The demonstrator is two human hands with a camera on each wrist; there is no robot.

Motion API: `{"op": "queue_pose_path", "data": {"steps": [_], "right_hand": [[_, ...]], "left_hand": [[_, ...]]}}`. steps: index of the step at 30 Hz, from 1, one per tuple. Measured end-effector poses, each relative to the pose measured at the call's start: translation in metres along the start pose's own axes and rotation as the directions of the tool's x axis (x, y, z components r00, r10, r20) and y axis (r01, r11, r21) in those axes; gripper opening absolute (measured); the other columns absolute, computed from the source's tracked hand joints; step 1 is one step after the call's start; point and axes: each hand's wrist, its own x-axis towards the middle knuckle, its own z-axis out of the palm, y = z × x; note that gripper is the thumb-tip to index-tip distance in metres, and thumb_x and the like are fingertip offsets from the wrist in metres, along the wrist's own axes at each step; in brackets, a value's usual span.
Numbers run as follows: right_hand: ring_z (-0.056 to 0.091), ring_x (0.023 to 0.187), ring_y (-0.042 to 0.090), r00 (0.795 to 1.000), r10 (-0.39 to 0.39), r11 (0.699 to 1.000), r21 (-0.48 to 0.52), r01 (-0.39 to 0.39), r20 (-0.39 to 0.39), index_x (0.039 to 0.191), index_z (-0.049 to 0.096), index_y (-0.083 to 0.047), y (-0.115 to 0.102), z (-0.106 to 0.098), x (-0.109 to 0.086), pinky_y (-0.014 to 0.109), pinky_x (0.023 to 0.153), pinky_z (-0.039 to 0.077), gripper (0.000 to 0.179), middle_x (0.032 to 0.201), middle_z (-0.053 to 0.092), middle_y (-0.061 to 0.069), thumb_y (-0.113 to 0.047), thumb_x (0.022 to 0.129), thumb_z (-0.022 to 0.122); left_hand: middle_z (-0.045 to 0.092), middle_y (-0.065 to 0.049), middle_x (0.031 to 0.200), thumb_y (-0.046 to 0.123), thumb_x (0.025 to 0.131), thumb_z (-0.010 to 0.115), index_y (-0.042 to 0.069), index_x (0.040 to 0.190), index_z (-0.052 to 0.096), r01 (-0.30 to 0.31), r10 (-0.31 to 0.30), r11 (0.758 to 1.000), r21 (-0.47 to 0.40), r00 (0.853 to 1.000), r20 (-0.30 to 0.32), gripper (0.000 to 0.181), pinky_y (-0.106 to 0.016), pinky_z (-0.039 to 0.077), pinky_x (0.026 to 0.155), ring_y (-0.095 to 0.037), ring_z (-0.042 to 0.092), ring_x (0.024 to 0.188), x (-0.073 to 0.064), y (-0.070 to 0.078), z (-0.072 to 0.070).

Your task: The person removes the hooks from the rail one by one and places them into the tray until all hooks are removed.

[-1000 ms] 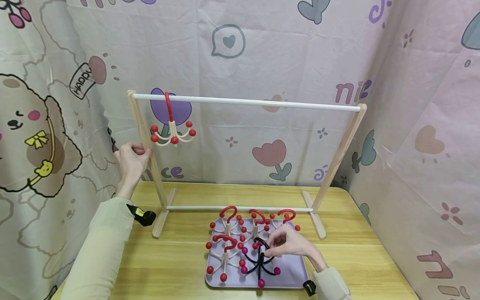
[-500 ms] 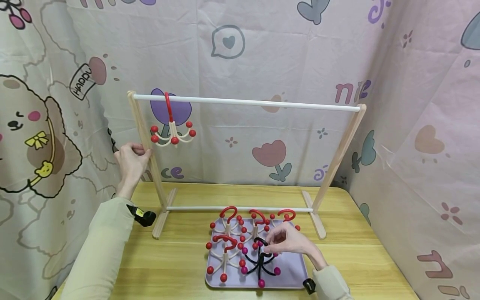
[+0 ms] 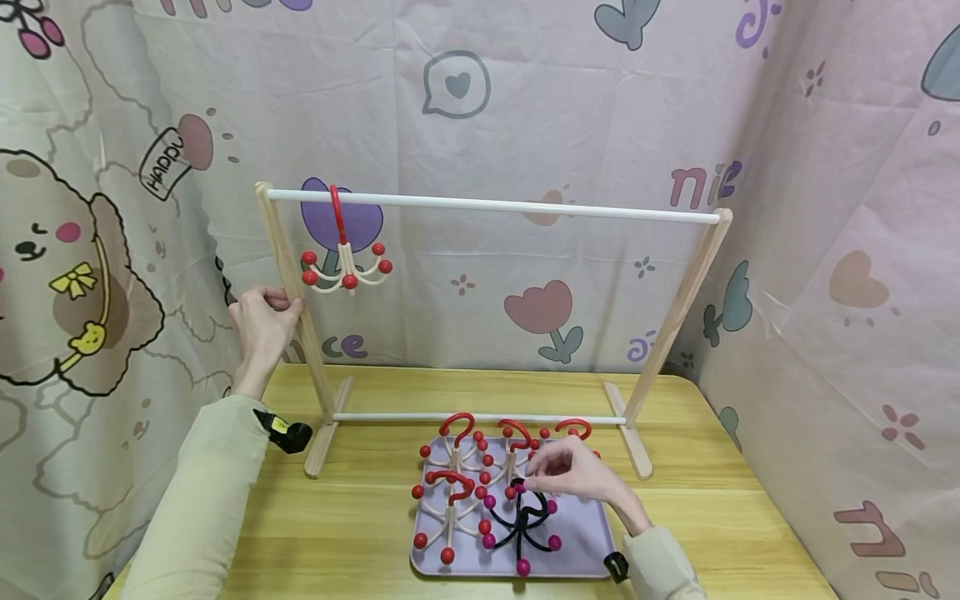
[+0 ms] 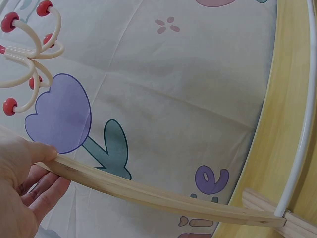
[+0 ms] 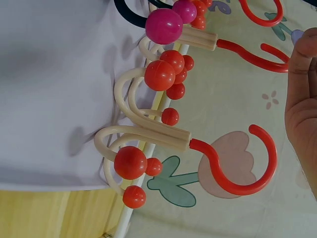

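Note:
My left hand (image 3: 264,329) grips the left wooden post (image 3: 310,350) of a hanging rack between thumb and fingers. The left wrist view shows the thumb over the post (image 4: 148,194) with fingers beneath it. My right hand (image 3: 573,477) is over a lilac tray (image 3: 588,550), fingers loosely bent, fingertips right by the hook of a black multi-arm hanger (image 3: 521,527) with magenta balls. That hanger stands on the tray. In the right wrist view, the right hand (image 5: 301,94) is beside the red hook of a cream multi-arm hanger (image 5: 198,37), with nothing seen between its fingers.
Several cream hangers with red balls and hooks, such as the front-left hanger (image 3: 450,518), crowd the tray. One hanger (image 3: 346,260) hangs near the left end of the rack's white top bar (image 3: 487,203). The lower bar (image 3: 405,416) crosses just behind the tray. Printed cloth surrounds the wooden table (image 3: 720,517).
My right hand has risen slightly from the black hanger's hook towards the back of the tray. The black hanger stays in place, and the left hand holds the post as before.

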Motion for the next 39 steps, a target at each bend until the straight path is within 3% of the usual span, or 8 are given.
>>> {"op": "queue_pose_path", "data": {"steps": [13, 23, 31, 39], "right_hand": [[0.053, 0.057, -0.001, 0.999, 0.02, 0.998, -0.055, -0.022, -0.046, 0.096, 0.074, -0.005, -0.009, -0.004, 0.012, 0.02, 0.05, 0.047, 0.007, 0.069, 0.065, 0.023, -0.01, 0.091, 0.072], [0.053, 0.058, -0.002, 0.998, 0.036, 0.995, -0.091, -0.041, -0.052, 0.099, 0.074, -0.003, -0.018, -0.009, 0.022, 0.019, 0.05, 0.043, 0.012, 0.07, 0.069, 0.01, -0.013, 0.092, 0.071], [0.054, 0.058, -0.001, 0.999, -0.025, 0.998, -0.064, 0.022, -0.046, 0.102, 0.073, 0.001, -0.022, -0.019, 0.033, 0.018, 0.052, 0.045, 0.012, 0.071, 0.069, 0.016, -0.004, 0.092, 0.069], [0.054, 0.057, 0.004, 0.998, 0.001, 0.998, -0.069, -0.006, -0.068, 0.103, 0.073, 0.0, -0.03, -0.024, 0.042, 0.02, 0.055, 0.047, 0.014, 0.069, 0.068, 0.01, -0.006, 0.091, 0.071]], "left_hand": [[0.069, -0.028, 0.101, 0.018, 0.092, 0.068, -0.009, 0.108, 0.067, -0.003, 0.003, 1.0, 0.004, 1.0, 0.001, 0.031, -0.032, 0.035, 0.083, -0.041, 0.053, 0.116, 0.0, 0.0, 0.0], [0.068, -0.028, 0.102, 0.018, 0.092, 0.068, -0.009, 0.109, 0.067, 0.004, -0.004, 1.0, -0.003, 1.0, 0.004, 0.032, -0.04, 0.036, 0.092, -0.041, 0.05, 0.119, -0.001, 0.0, 0.0], [0.069, -0.028, 0.1, 0.018, 0.091, 0.068, -0.009, 0.108, 0.067, 0.003, -0.003, 1.0, -0.004, 1.0, 0.002, 0.032, -0.043, 0.037, 0.094, -0.042, 0.051, 0.118, -0.001, 0.0, 0.0], [0.068, -0.028, 0.101, 0.018, 0.092, 0.068, -0.009, 0.108, 0.067, 0.012, -0.012, 1.0, -0.005, 1.0, 0.008, 0.032, -0.045, 0.036, 0.096, -0.041, 0.049, 0.119, -0.001, 0.001, -0.001]]}}
